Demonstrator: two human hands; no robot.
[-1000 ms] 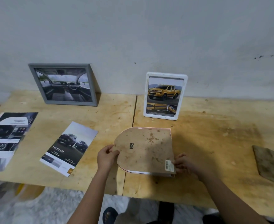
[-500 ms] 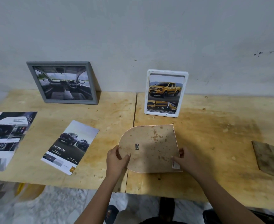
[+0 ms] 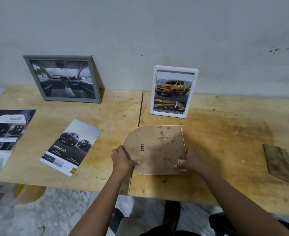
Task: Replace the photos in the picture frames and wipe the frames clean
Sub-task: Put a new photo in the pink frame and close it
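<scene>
Arched frame [image 3: 157, 149] lying back-up on the counter [image 3: 229, 133].
The left hand [image 3: 123, 159] and right hand [image 3: 192, 160] are gripping its opposite edges.

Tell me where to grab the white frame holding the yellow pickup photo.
Grip the white frame by its two long side edges, coming from the front: it stands upright at the wall, so its back is blocked while both sides are free.
</scene>
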